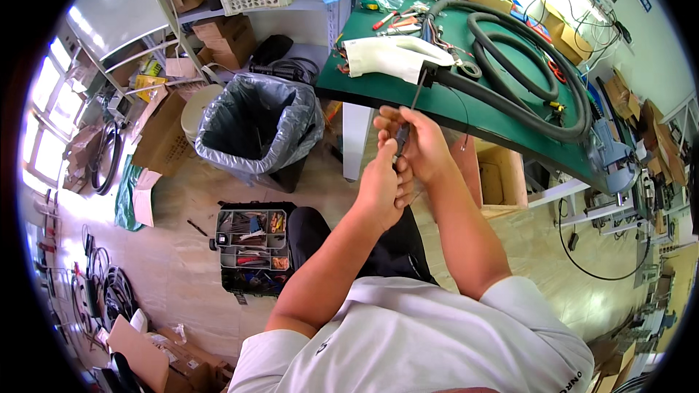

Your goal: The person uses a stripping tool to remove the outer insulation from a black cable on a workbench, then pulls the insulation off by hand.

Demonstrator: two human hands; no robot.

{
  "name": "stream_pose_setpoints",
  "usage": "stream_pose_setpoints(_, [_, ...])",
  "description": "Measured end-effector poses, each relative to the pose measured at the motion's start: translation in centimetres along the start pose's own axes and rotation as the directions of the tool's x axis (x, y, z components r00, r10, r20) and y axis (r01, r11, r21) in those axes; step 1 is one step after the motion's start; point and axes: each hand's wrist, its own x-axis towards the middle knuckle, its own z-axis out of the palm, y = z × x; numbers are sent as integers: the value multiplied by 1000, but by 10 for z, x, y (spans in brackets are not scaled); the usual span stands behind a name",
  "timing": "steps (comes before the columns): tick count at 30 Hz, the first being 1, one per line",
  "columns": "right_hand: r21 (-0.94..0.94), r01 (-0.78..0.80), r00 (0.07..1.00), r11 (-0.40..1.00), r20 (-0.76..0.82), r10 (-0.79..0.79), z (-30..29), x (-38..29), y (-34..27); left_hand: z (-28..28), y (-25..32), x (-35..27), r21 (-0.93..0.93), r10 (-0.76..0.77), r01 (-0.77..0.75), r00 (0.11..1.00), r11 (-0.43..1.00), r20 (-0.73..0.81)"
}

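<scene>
Both hands are on a screwdriver [402, 135] with a dark handle and a thin metal shaft. My left hand [384, 181] wraps the lower end of the handle, while the fingers of my right hand [423, 139] close around its upper part. The shaft slants up to a black cable clamp [428, 73] at the end of a white plastic handle housing [377, 60]; whether the tip sits in a screw cannot be seen. From the clamp a thick black cable [491, 95] runs right. The housing lies at the front edge of the green-topped workbench [341, 79].
Coiled cable loops, loose wires and a tape roll [469, 70] lie on the bench. A lined bin [256, 125] stands left of it, with an open toolbox [254, 248] on the floor. Below the bench is a wooden box [499, 174]; a bench vise [609, 153] is at right.
</scene>
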Motion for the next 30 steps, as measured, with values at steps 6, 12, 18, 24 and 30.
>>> stream_pose_setpoints(6, [154, -25, 965, 988, 263, -16, -10, -19, 21, -10, -4, 3, 335, 195, -153, 976, 930, -94])
stream_pose_setpoints(12, [68, 101, 955, 993, 273, -115, -13, -15, 25, -11, -1, -6, 962, 759, -267, 638, 59, 130])
stream_pose_setpoints(18, [-89, 92, 990, 992, 114, -82, -11, -14, 23, -14, 1, -5, 943, 768, -196, 547, -271, 334])
stream_pose_setpoints(24, [-329, 47, 997, 943, -47, -66, -10, -20, 17, -18, -9, 9, 899, 671, -407, 714, 165, 200])
stream_pose_setpoints(30, [116, 32, 963, 993, 264, -62, -8, -29, 17, -1, 7, -6, 302, 179, -137, 977, 943, -116])
